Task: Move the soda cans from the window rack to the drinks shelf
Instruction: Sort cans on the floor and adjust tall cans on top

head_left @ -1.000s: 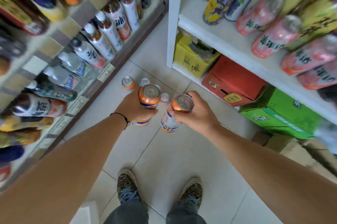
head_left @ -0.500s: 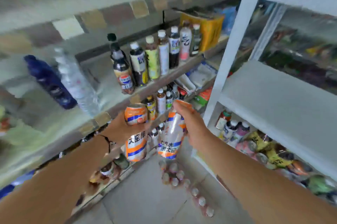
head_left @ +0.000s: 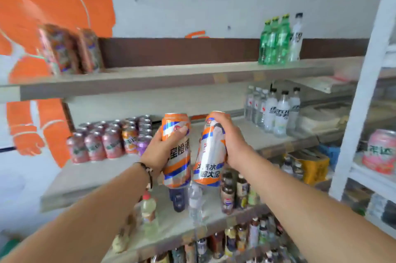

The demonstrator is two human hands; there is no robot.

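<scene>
My left hand [head_left: 162, 151] grips an orange, white and blue soda can [head_left: 176, 162], held upright. Beside it my right hand [head_left: 230, 142] grips a second can of the same kind [head_left: 209, 164], tilted slightly, fingers wrapped over its upper half. Both cans are raised in front of the middle drinks shelf [head_left: 90, 179]. On that shelf, to the left of my hands, stand several pink, orange and purple cans [head_left: 109, 138] in rows. A bare stretch of the shelf lies right behind the two held cans.
Green and white bottles [head_left: 278, 40] stand on the top shelf [head_left: 171, 78], blurred cans [head_left: 70, 48] at its left. White bottles [head_left: 276, 110] fill the middle shelf's right end. Lower shelves hold several bottles. A white rack post [head_left: 362, 91] rises on the right, with a pink can [head_left: 378, 151].
My view has swung up from the floor to the upper shelves. Both hands rose with their cans, from near the floor cans to the level of the middle shelf.
</scene>
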